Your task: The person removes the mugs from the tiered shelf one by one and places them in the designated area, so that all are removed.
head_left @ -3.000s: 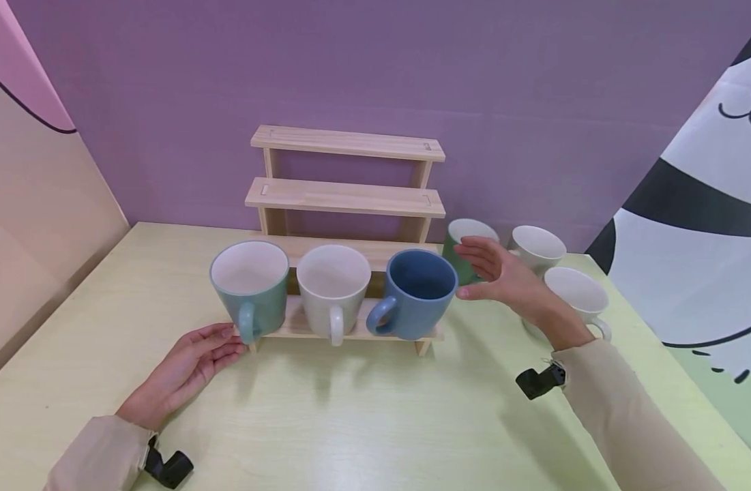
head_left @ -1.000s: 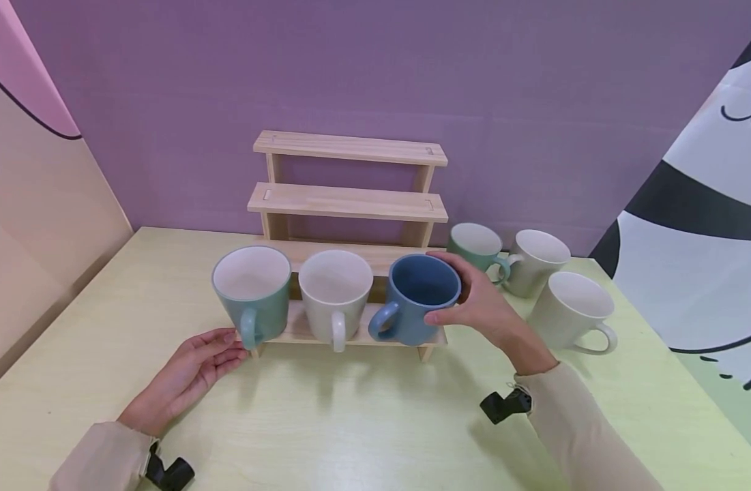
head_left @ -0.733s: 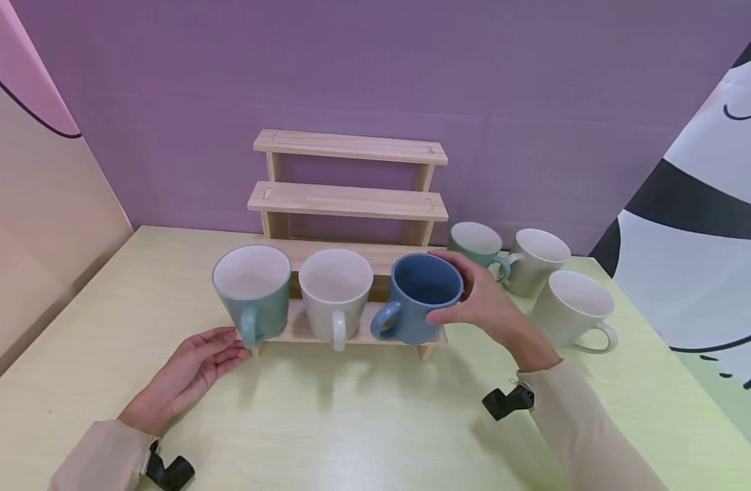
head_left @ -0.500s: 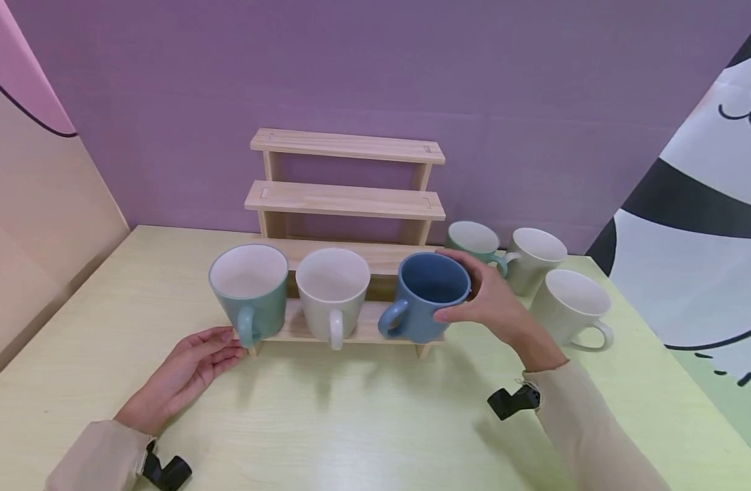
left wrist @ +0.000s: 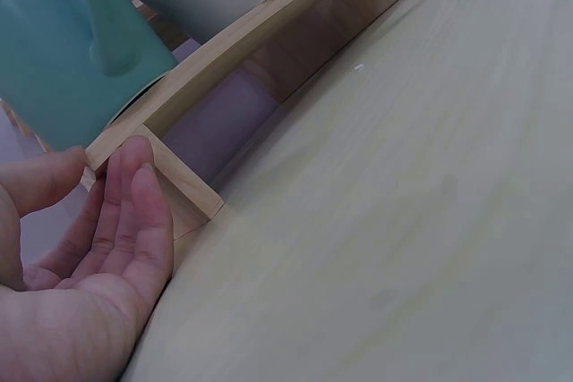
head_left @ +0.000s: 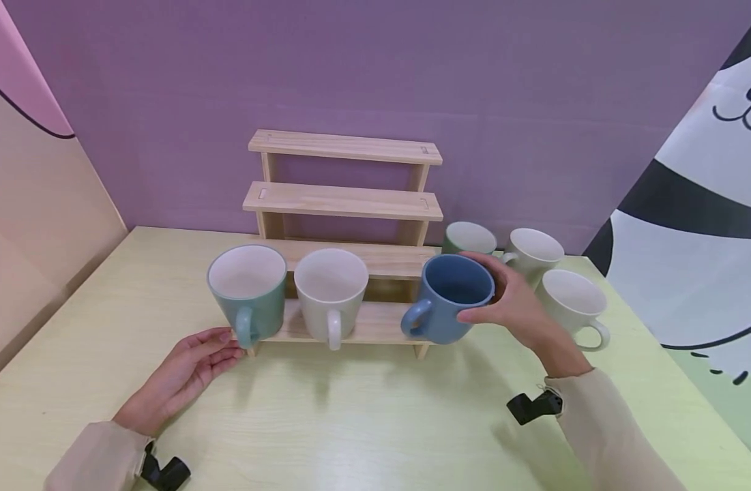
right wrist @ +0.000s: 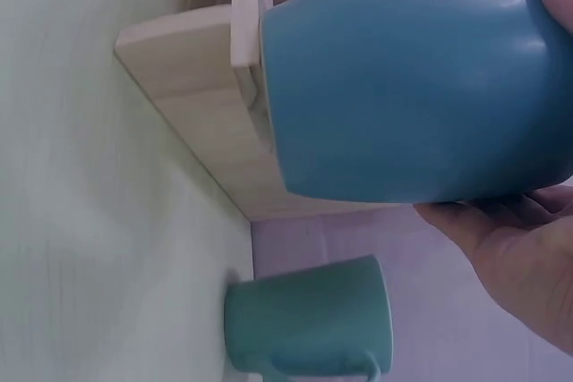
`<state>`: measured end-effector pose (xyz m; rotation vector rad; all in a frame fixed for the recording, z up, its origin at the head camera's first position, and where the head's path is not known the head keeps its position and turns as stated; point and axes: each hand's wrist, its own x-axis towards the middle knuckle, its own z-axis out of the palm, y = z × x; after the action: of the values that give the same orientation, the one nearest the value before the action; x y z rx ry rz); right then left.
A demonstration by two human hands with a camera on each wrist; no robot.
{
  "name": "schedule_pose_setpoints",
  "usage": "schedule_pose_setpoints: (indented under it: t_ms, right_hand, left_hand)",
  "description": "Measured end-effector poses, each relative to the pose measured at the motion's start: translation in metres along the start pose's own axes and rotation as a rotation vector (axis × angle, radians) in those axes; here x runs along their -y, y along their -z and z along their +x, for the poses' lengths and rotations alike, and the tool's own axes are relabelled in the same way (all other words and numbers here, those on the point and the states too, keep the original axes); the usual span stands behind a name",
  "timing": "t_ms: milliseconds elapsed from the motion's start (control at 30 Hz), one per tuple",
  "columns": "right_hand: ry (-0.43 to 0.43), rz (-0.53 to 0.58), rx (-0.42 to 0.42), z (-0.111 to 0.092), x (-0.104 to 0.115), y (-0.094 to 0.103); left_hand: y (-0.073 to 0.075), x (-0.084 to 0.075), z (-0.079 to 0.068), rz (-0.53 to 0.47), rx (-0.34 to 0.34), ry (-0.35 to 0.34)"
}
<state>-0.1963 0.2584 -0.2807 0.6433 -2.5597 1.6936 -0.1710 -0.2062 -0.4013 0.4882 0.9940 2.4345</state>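
My right hand (head_left: 513,300) grips a blue mug (head_left: 439,317) round its right side, thumb in front. The mug is upright at the right end of the lowest step of a wooden tiered stand (head_left: 381,324) and juts past that end. Whether its base still touches the step I cannot tell. My left hand (head_left: 187,372) pinches the left end of the same step, as the left wrist view shows with the thumb at the corner (left wrist: 89,163). A teal mug (head_left: 261,310) and a white mug (head_left: 329,317) stand on that step, handles facing me.
Behind my right hand, on the table (head_left: 326,423), are a green mug (right wrist: 313,319), a whitish mug (head_left: 537,249) and another white mug (head_left: 571,300). A purple backdrop (head_left: 350,61) rises behind the stand, whose upper steps (head_left: 344,198) bear no mugs.
My right hand, apart from the blue mug three seconds ago, took hold of it. In the last second the mug has shifted right, away from the white mug. My left hand has stayed put.
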Motion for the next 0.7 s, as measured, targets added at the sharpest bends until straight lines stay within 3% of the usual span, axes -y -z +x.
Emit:
schedule_pose_setpoints:
  t_ms: [233, 500, 700]
  right_hand:
    - [0.008, -0.006, -0.028, -0.007, -0.003, 0.011]
    - [0.002, -0.109, -0.086, -0.012, -0.007, 0.022]
    - [-0.013, -0.124, -0.114, -0.015, -0.014, 0.031]
  left_hand:
    - [-0.001, -0.001, 0.000, 0.019, -0.018, 0.006]
    - [-0.001, 0.000, 0.001, -0.002, -0.008, 0.005]
    - [-0.001, 0.000, 0.001, 0.012, -0.012, 0.003]
